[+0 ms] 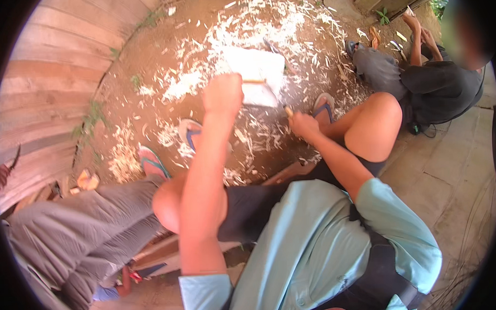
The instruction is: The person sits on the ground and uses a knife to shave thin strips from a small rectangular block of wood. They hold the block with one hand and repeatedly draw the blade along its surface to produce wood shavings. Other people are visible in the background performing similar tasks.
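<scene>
My left hand (222, 96) is closed in a fist at the left edge of a white slab (258, 59) on the ground. A thin yellowish-brown stick (254, 81) reaches from the fist across the slab; the fingers hide its other end. My right hand (304, 125) is closed around the light wooden handle (289, 111) of what looks like a knife. Its thin grey blade (271, 93) points up and left toward the slab's lower right corner. The blade is faint, and I cannot tell whether it touches the slab.
Pale wood shavings (196, 83) litter the brown dirt. A dark object (270, 46) lies by the slab's far edge. At right, a person in dark clothes (442, 82) sits low; at left are another person's grey trousers (87, 231). A plank wall (49, 80) stands left, paving (440, 170) right.
</scene>
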### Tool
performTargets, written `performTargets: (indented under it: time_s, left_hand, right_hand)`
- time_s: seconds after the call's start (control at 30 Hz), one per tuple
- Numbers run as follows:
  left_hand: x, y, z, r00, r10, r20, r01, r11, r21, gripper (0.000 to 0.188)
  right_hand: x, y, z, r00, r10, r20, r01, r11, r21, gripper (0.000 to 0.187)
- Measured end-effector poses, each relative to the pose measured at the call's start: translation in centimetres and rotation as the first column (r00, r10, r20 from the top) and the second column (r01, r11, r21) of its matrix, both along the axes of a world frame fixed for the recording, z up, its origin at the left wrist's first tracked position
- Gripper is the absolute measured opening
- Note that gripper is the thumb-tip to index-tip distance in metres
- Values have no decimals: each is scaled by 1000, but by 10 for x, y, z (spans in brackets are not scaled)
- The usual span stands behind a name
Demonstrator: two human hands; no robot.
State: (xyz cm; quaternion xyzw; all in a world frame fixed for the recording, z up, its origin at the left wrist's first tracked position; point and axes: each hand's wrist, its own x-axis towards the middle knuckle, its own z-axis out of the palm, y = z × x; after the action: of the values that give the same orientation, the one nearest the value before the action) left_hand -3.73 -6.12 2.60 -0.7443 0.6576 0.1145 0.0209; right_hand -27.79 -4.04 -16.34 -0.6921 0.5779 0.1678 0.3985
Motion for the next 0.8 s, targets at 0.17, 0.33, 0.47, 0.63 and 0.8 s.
performTargets:
  time_s: [0.17, 0.33, 0.47, 0.63, 0.8]
  left_hand:
    - [-6, 3, -1, 999, -48, -9, 49, 999, 25, 14]
    - [3, 5, -6, 1000, -1, -1, 1, 1000, -10, 17]
    - [-1, 1, -7, 1000, 19, 9, -19, 1000, -5, 14]
    - [-3, -39, 34, 931, -319, 175, 263, 923, 280, 12]
    - [59, -101, 95, 973, -129, 190, 100, 983, 155, 25]
  right_hand:
    - [1, -5, 19, 993, -102, 56, 96, 990, 104, 58]
    - [-8, -72, 217, 945, 297, 138, -233, 905, -355, 52]
    - [22, -83, 298, 410, 239, 880, 679, 564, -469, 33]
    - [17, 12, -4, 840, -348, 416, 244, 927, 284, 47]
    - [48, 15, 23, 677, -679, 284, 398, 662, 635, 43]
